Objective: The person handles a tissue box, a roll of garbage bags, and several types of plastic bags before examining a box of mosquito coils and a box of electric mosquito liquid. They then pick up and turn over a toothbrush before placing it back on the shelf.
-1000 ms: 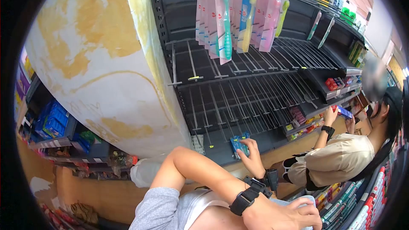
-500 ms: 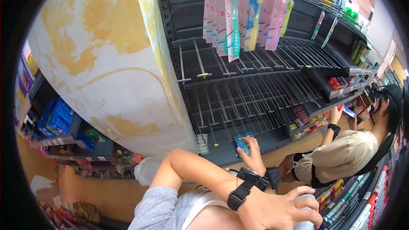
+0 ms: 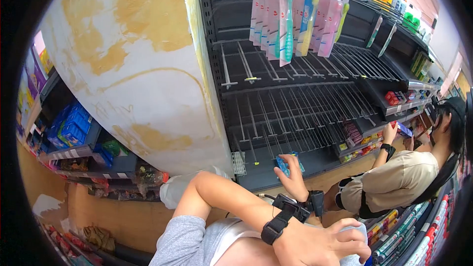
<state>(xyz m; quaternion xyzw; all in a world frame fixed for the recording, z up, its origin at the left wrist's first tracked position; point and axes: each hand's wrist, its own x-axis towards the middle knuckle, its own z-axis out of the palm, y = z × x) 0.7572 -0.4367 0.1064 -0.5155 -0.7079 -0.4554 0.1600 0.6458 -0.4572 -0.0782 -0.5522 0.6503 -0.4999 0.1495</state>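
My left hand (image 3: 322, 244) reaches across my body, a black strap round its wrist. Its bent fingers curl over the grey cloth (image 3: 362, 231) of my right sleeve. Beyond it, my right hand (image 3: 294, 180) is raised with thumb and fingers apart, holding nothing. A black device (image 3: 315, 203) is strapped at that wrist. Behind the right hand, a blue packet (image 3: 299, 160) lies on the bottom shelf (image 3: 261, 175), partly covered by the fingers. Toothbrushes (image 3: 287, 27) in clear-and-pink packs hang from hooks on the upper rack.
Rows of metal hooks (image 3: 276, 113) jut from the dark rack. A stained white pillar (image 3: 143, 98) stands left of it. A person in a beige shirt (image 3: 401, 180) is on the right, near shelves of red boxes (image 3: 394, 97). Blue packs (image 3: 74, 125) fill a left shelf.
The view has shifted a little, so the rack, toothbrushes and pillar appear farther right. Both hands keep nearly the same pose.
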